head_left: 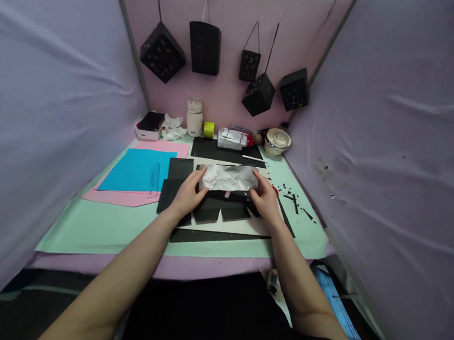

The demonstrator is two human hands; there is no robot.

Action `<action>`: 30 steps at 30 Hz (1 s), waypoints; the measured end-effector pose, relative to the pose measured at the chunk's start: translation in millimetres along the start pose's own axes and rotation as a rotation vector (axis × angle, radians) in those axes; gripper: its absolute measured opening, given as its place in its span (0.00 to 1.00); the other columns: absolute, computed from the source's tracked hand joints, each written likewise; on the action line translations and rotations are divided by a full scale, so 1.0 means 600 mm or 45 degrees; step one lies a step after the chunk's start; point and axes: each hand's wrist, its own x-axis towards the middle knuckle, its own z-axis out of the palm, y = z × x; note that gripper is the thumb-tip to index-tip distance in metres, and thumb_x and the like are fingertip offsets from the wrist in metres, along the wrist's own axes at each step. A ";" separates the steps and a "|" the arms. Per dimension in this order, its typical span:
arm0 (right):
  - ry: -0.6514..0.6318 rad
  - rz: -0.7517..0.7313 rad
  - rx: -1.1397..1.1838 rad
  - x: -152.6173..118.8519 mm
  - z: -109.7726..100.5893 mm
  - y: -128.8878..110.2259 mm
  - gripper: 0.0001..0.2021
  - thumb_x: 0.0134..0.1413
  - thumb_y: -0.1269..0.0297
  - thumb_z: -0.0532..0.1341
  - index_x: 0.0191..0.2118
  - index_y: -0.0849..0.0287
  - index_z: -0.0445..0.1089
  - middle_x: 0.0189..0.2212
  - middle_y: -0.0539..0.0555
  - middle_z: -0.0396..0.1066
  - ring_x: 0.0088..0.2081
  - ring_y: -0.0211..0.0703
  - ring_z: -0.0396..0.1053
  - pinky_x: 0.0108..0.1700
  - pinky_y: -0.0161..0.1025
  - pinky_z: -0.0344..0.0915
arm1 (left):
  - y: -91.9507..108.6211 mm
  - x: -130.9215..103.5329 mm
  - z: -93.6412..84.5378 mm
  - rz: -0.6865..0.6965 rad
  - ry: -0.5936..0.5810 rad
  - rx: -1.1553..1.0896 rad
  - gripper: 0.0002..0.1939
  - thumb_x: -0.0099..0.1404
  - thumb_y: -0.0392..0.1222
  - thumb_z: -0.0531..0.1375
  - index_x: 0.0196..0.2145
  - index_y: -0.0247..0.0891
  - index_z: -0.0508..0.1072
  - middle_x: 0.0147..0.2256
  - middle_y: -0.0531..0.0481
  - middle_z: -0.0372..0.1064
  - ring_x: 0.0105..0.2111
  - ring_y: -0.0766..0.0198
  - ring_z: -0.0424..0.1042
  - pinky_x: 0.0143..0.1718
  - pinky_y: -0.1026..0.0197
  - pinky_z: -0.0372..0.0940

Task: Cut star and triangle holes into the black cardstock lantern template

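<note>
A wrinkled silvery-white strip (229, 178) is held level over the middle of the table by both hands. My left hand (190, 192) grips its left end, the thumb at the lower edge and the fingers behind. At the right end, my right hand (264, 196) pinches it the same way. Beneath lie cut black card pieces (210, 207) with notched edges, resting on a white sheet (231, 226). More black card (180, 168) lies left of the strip. A small pink item (227, 194) shows just under the strip; what it is cannot be made out.
Blue sheet (135, 170) and pink sheets (119, 198) lie left. Black scraps (296, 203) are scattered right. Along the back stand a white jar (194, 122), yellow tape (209, 130), a marker case (232, 139) and bowls (277, 142). Black boxes (163, 52) hang above; fabric walls flank the table.
</note>
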 end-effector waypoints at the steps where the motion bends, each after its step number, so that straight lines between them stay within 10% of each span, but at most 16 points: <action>1: 0.008 0.019 0.019 -0.002 0.000 -0.001 0.30 0.51 0.74 0.57 0.62 0.53 0.65 0.60 0.55 0.66 0.60 0.50 0.65 0.60 0.47 0.64 | 0.000 0.000 0.001 0.005 -0.006 0.013 0.34 0.61 0.40 0.60 0.65 0.40 0.62 0.62 0.43 0.61 0.62 0.51 0.60 0.65 0.49 0.54; 20: 0.149 0.161 -0.051 -0.051 -0.069 -0.012 0.30 0.51 0.74 0.55 0.61 0.51 0.65 0.61 0.56 0.64 0.47 0.48 0.71 0.46 0.43 0.70 | 0.077 -0.014 0.047 0.132 -0.195 0.040 0.29 0.64 0.38 0.57 0.63 0.39 0.63 0.55 0.41 0.64 0.54 0.53 0.67 0.56 0.54 0.64; 30: 0.443 0.238 -0.074 -0.124 -0.138 0.018 0.30 0.47 0.73 0.56 0.59 0.55 0.65 0.60 0.57 0.66 0.61 0.51 0.63 0.63 0.50 0.62 | 0.169 -0.047 0.120 0.249 -0.250 -0.019 0.30 0.66 0.35 0.56 0.65 0.38 0.58 0.55 0.39 0.62 0.56 0.53 0.65 0.56 0.52 0.63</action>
